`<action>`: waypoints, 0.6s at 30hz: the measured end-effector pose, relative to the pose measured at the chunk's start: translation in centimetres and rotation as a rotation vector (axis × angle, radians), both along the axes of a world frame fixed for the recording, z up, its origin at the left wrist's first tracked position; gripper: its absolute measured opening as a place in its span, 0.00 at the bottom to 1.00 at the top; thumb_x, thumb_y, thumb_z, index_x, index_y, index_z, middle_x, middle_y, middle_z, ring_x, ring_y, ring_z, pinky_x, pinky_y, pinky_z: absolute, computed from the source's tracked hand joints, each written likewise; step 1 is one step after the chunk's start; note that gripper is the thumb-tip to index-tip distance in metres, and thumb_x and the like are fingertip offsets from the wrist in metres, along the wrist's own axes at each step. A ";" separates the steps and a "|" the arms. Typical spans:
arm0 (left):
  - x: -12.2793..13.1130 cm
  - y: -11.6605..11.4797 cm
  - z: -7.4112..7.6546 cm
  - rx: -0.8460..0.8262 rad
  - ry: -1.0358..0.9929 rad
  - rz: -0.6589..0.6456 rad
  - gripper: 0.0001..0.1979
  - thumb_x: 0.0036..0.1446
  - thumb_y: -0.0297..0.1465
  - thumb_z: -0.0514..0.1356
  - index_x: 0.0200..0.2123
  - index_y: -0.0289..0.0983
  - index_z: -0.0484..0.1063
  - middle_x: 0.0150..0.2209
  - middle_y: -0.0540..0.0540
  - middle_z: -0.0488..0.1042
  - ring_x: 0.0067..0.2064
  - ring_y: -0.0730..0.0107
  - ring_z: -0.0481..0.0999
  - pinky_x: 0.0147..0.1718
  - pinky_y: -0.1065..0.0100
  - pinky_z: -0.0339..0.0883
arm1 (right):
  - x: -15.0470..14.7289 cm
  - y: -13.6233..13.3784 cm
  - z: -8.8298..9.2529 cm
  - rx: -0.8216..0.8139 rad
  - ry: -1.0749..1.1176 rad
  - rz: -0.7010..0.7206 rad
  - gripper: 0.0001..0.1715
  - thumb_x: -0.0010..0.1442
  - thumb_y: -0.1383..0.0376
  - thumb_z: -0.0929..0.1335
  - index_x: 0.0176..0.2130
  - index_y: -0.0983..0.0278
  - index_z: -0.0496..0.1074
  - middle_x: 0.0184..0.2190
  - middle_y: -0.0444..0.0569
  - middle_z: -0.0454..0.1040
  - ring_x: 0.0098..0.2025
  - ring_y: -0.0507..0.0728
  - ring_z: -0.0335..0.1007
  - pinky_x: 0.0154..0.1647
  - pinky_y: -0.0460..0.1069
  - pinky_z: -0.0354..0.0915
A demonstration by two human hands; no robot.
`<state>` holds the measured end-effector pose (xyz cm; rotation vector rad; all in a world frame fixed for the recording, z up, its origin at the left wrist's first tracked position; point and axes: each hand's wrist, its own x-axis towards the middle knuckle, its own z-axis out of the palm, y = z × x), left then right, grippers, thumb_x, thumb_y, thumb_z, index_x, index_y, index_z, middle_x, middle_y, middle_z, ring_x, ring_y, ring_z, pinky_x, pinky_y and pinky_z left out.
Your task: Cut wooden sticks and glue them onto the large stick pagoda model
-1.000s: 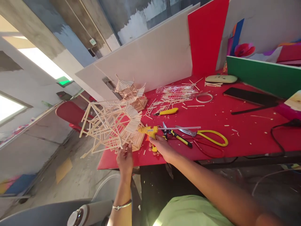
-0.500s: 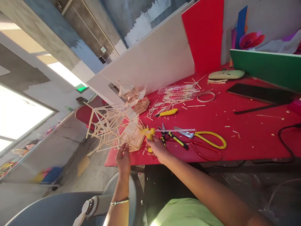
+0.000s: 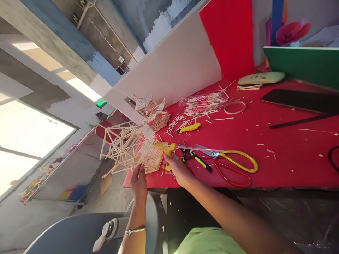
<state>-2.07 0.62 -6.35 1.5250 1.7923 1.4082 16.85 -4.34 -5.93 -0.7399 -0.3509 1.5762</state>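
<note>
My right hand (image 3: 177, 168) is wrapped round the handle of a yellow glue gun (image 3: 166, 146). A clear glue stick (image 3: 196, 148) sticks out of its back end, and its nozzle points left at the wooden-stick model (image 3: 124, 143). This model is an open frame of thin pale sticks with slatted panels, lying at the table's left corner. My left hand (image 3: 139, 180) has thumb and fingers pinched together at the model's near edge, on one of its sticks. Behind it stands a smaller wooden-stick pavilion (image 3: 152, 111) with slatted roofs.
On the red table (image 3: 238, 134) lie black-and-yellow pliers (image 3: 197, 158), scissors with red and yellow handles (image 3: 239, 160), a yellow utility knife (image 3: 189, 127), loose sticks (image 3: 203, 104), a tape roll (image 3: 235, 107) and a phone (image 3: 293, 100). A white board (image 3: 169, 67) stands behind.
The head view has shifted slightly, so the scene sits a little further right. Both hands keep their places at the model, with the glue gun still in the right.
</note>
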 end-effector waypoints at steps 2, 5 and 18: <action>0.0 0.1 -0.2 0.002 -0.004 0.005 0.25 0.51 0.47 0.64 0.45 0.35 0.79 0.45 0.39 0.80 0.43 0.58 0.79 0.36 0.59 0.78 | 0.1 -0.2 0.2 -0.009 -0.001 -0.035 0.15 0.65 0.56 0.68 0.44 0.65 0.69 0.34 0.44 0.73 0.31 0.51 0.71 0.28 0.46 0.69; 0.2 0.2 -0.3 0.003 -0.007 0.007 0.25 0.51 0.48 0.64 0.45 0.35 0.79 0.46 0.39 0.79 0.44 0.58 0.79 0.37 0.59 0.78 | 0.5 -0.9 0.3 0.013 0.000 -0.039 0.19 0.57 0.50 0.71 0.35 0.62 0.66 0.26 0.39 0.68 0.26 0.50 0.68 0.20 0.43 0.62; 0.2 0.1 -1.1 0.015 0.039 0.007 0.23 0.53 0.47 0.63 0.43 0.36 0.80 0.42 0.39 0.81 0.45 0.56 0.78 0.44 0.55 0.74 | 1.7 -3.6 0.9 0.121 -0.181 -0.086 0.29 0.48 0.41 0.72 0.33 0.60 0.65 0.26 0.41 0.67 0.28 0.52 0.68 0.20 0.44 0.62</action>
